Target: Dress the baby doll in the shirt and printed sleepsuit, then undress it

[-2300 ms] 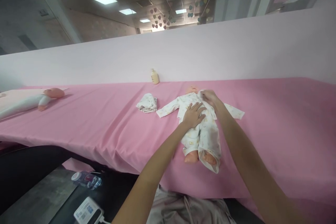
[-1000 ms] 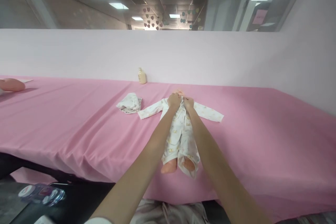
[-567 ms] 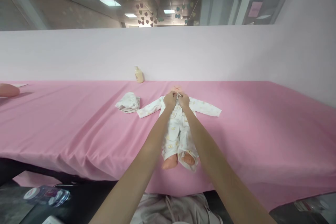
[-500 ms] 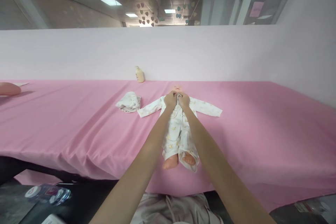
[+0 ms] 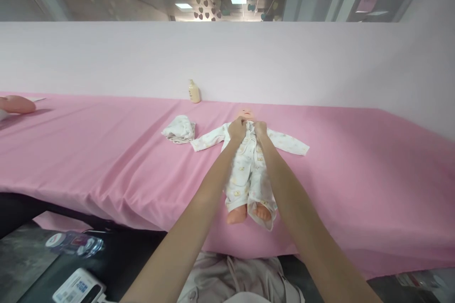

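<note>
A baby doll (image 5: 236,215) lies on its back on the pink-covered table, its feet toward me. It wears a white baby outfit (image 5: 242,170) with small yellow prints, the sleeves spread out to both sides. At the neck opening, my left hand (image 5: 237,129) is closed on the left side of the collar. My right hand (image 5: 260,129) is closed on the right side of it, a small gap between the two. The doll's head is partly visible beyond my hands. My fingertips are mostly hidden by the backs of my hands.
A folded white cloth (image 5: 179,129) lies left of the doll. A pump bottle (image 5: 194,92) stands by the white wall. Part of another doll (image 5: 17,104) shows at far left. A plastic bottle (image 5: 74,244) and a white device (image 5: 78,288) lie below the table (image 5: 355,175).
My hands have moved apart from each other at the collar, each toward its own side. The camera view has tilted down and shifted slightly left.
</note>
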Demonstrator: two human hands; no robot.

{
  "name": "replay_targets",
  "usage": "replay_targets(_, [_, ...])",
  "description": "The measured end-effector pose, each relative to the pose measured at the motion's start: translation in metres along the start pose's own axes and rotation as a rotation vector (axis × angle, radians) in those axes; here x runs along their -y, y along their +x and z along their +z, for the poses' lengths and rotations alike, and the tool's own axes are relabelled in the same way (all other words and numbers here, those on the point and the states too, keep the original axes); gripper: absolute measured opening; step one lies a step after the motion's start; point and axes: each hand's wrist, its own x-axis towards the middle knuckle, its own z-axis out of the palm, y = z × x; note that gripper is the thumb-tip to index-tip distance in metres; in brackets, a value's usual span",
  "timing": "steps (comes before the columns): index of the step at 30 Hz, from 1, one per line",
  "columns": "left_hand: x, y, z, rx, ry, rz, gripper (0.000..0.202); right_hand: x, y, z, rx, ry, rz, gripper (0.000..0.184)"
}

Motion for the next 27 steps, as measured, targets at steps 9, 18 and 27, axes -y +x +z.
replay_targets(9, [0.0, 0.0, 0.0, 0.01, 0.061, 0.018, 0.02, 0.007, -0.015, 0.001, 0.0, 0.086, 0.008, 0.027])
replay_targets(18, [0.0, 0.001, -0.002, -0.012, -0.024, -0.019, 0.025, 0.016, -0.011, -0.001, 0.058, -0.036, -0.008, 0.023])
replay_targets(27, [0.007, 0.002, 0.0, -0.043, -0.049, -0.049, 0.024, 0.015, -0.002, 0.004, 0.067, -0.099, 0.044, 0.015])
